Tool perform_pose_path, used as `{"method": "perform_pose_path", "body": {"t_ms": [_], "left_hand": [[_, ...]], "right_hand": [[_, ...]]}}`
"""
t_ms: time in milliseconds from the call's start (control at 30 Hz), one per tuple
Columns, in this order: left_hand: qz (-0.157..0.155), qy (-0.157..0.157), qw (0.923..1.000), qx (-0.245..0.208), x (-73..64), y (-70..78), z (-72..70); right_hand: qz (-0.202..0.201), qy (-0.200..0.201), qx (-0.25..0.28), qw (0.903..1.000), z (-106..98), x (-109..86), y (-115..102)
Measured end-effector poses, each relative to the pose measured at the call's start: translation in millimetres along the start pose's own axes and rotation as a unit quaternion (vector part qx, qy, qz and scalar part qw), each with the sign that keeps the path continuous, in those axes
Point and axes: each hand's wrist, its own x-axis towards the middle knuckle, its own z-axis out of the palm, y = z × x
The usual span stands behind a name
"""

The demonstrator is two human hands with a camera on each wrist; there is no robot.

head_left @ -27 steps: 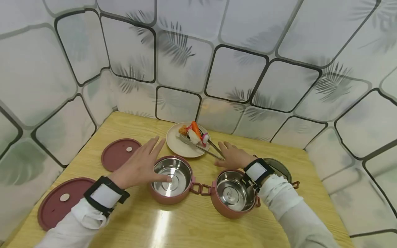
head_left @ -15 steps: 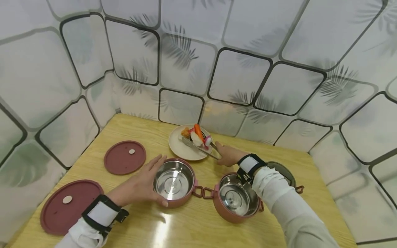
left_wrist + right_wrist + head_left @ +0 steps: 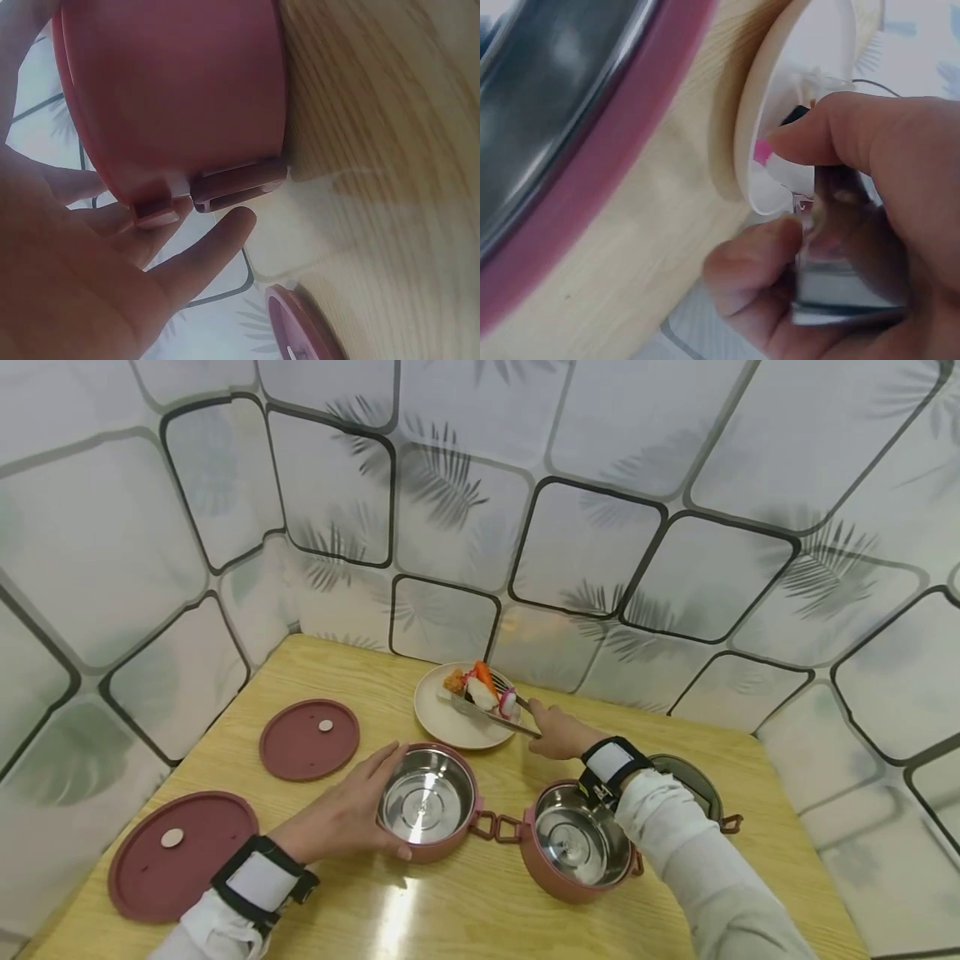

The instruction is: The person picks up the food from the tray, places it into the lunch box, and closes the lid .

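Note:
My left hand (image 3: pixel 341 818) cups the left side of a small dusty-red pot (image 3: pixel 438 852) with a shiny steel inside. In the left wrist view its fingers lie by the pot's wall and side handle (image 3: pixel 240 184). Metal serving tongs (image 3: pixel 513 724) are held in my right hand (image 3: pixel 561 732), thumb on one side and fingers on the other in the right wrist view. The tongs' flat blade and fork end reach over a cream plate (image 3: pixel 438 727), around a pile of food: an orange carrot (image 3: pixel 483 677), a white piece (image 3: pixel 480 695), a brown piece (image 3: pixel 453 681) and a pink-and-white piece (image 3: pixel 507 702).
A second red pot (image 3: pixel 558 881) stands right of the first, their handles almost meeting, below my right wrist. Two maroon lids (image 3: pixel 300 756) (image 3: pixel 183 885) lie at the left. A grey-green pan (image 3: pixel 693 785) is partly behind my right sleeve. Patterned walls border the wooden table (image 3: pixel 480 927).
My left hand has come down to the side of the left pot. The right hand has closed around the tongs' rear end and shifted them slightly at the plate.

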Motion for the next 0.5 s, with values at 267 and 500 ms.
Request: {"method": "perform_pose_path", "body": {"t_ms": [267,500], "left_hand": [[-0.002,0.005,0.9998,0.018,1.0,-1.6,1.1],[-0.002,0.006,0.9996,0.027,0.7,-0.4,1.1]], "right_hand": [[-0.036,0.061,-0.003,0.9975,-6.8,-17.8,1.1],[-0.063,0.094,0.002,0.9936,-19.1,-24.0,2.6]]}}
